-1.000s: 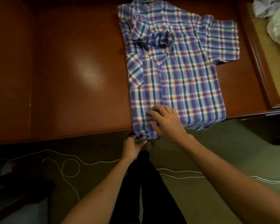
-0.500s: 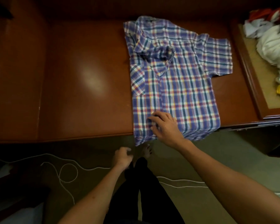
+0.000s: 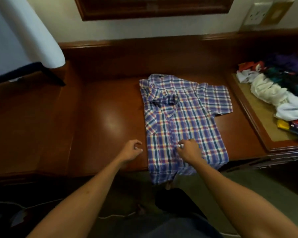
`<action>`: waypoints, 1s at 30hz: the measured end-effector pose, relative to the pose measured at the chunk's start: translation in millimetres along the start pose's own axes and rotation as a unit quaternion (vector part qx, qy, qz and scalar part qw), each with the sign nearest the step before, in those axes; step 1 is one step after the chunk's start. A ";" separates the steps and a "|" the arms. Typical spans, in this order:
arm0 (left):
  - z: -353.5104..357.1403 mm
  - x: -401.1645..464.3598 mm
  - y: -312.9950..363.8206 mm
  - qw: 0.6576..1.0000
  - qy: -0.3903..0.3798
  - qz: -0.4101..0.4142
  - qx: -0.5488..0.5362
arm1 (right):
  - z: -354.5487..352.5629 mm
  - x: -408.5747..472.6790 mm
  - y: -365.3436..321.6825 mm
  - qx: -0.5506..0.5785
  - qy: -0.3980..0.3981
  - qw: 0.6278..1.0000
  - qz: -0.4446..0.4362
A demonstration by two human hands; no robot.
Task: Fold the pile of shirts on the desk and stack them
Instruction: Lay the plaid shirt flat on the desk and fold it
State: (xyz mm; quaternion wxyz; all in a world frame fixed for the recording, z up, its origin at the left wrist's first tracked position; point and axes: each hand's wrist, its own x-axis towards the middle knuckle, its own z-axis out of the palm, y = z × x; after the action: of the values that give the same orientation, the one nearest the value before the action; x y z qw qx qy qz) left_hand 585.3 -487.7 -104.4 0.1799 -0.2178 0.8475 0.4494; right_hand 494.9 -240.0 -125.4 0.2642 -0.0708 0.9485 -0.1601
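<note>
Left hand (image 3: 132, 150) now above desk (image 3: 96, 117)

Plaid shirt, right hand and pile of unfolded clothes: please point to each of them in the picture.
plaid shirt (image 3: 187, 117), head view, middle of the front.
right hand (image 3: 188, 149), head view, back of the hand.
pile of unfolded clothes (image 3: 272, 91), head view, white garment.

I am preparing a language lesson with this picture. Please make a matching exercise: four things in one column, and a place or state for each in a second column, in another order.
Things:
1. plaid shirt
2. left hand
3. right hand
4. clothes pile

Places or states:
a. heaped at the far right, on a tan surface
b. over bare desk wood, just left of the shirt
c. spread on the desk, hem hanging over the front edge
d. on the shirt's lower front, fingers bent

Pairs: 1-c, 2-b, 3-d, 4-a
</note>
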 end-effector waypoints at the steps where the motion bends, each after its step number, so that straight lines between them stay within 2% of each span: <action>1: -3.7 8.1 4.8 1.000 0.001 -0.004 -0.002 | -6.8 9.5 -1.6 0.004 0.002 1.000 -0.007; 5: -14.3 47.7 21.4 1.000 0.008 -0.005 0.008 | -38.5 56.6 -12.5 0.029 0.021 0.999 -0.026; 14: -43.0 171.6 100.5 0.996 0.084 0.035 -0.009 | -109.6 188.0 -53.0 0.044 0.043 0.993 -0.105; 16: -46.1 199.3 109.7 0.996 0.078 0.041 0.031 | -112.4 212.0 -58.6 -0.002 -0.004 0.993 -0.117; 18: -49.3 221.3 115.8 0.990 0.053 0.019 0.132 | -109.0 229.9 -60.4 -0.033 -0.034 0.991 -0.124; 20: -54.3 242.3 124.6 0.971 0.060 -0.007 0.229 | -109.2 237.7 -58.7 0.025 -0.029 0.993 -0.116; 21: -56.5 252.9 131.8 0.969 0.079 -0.001 0.232 | -111.2 238.6 -55.2 0.075 -0.026 0.991 -0.110; 24: -60.7 282.7 174.3 0.977 0.142 0.110 0.113 | -124.8 231.6 -35.4 0.260 -0.003 0.963 -0.068; 27: -61.1 302.1 216.0 0.985 0.084 0.153 -0.016 | -130.3 225.0 -8.7 0.380 -0.019 0.924 0.036; 28: -61.6 307.4 218.8 0.984 0.083 0.155 -0.002 | -130.1 224.7 -1.6 0.376 -0.033 0.924 0.057; 30: -67.3 317.6 205.3 0.974 0.131 0.137 0.122 | -127.0 228.3 7.5 0.368 -0.064 0.924 0.082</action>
State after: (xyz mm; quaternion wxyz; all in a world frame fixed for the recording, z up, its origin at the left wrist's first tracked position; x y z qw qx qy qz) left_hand 202.1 -507.3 -87.3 0.0290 -0.1332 0.9341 0.3300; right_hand 233.8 -249.1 -134.4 0.3441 0.0993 0.8063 -0.4708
